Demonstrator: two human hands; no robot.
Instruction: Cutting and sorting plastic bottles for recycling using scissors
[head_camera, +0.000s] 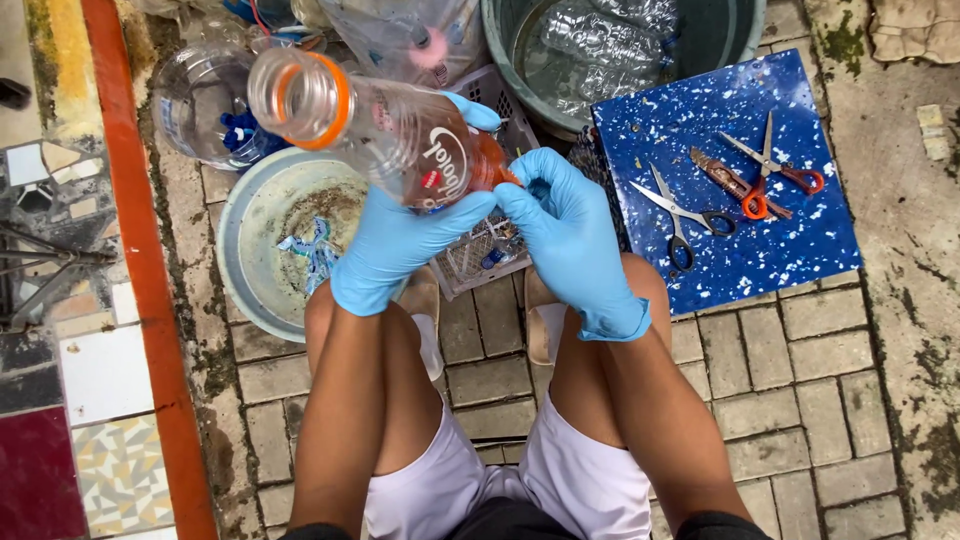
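Paver floor w/ mossy joints, blue speckled board (790, 110) beside; left hand (400, 240) grips clear plastic bottle w/ orange neck ring (385, 130) over knees, right hand (570, 230) pinching its label edge.

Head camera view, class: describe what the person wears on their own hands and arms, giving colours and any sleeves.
Both hands wear thin, bright blue disposable gloves: the left hand and the right hand. Each glove covers the fingers and ends in a loose cuff at the wrist. Above the cuffs both forearms are bare, with no sleeves, watch or jewellery in view.
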